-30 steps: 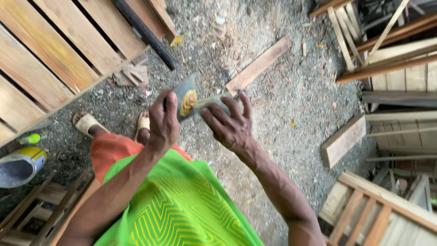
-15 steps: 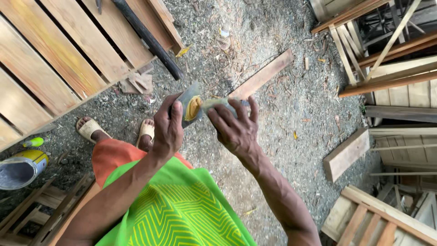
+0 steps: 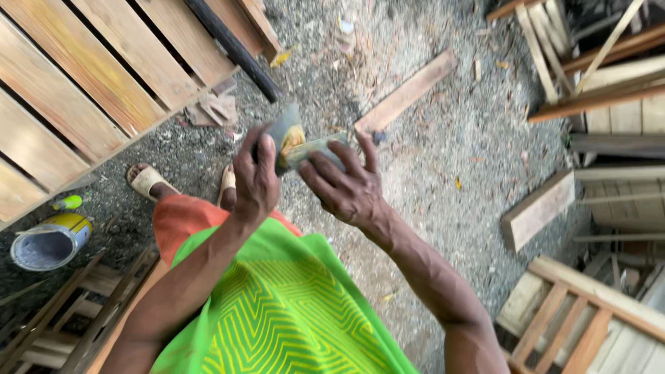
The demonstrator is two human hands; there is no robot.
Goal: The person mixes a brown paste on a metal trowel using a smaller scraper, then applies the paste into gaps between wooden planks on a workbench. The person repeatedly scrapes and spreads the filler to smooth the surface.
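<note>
I stand on gravel and hold a small grey putty knife (image 3: 289, 142) smeared with yellow-brown filler between both hands at chest height. My left hand (image 3: 253, 176) grips one flat grey blade from the left. My right hand (image 3: 344, 185) holds a second grey piece (image 3: 317, 149) against it from the right, fingers curled over it. My green patterned shirt and orange shorts fill the lower middle. My sandalled feet (image 3: 147, 180) show below the hands.
A slatted wooden pallet panel (image 3: 83, 90) leans at the upper left with a dark bar (image 3: 232, 47) across it. A yellow open can (image 3: 48, 242) sits at the left. Loose planks (image 3: 407, 90) (image 3: 539, 208) lie on the gravel. Wooden frames (image 3: 589, 312) stack at the right.
My view has tilted slightly, so the ground objects sit lower in frame. Both hands stay on the blades, which have shifted a little against each other.
</note>
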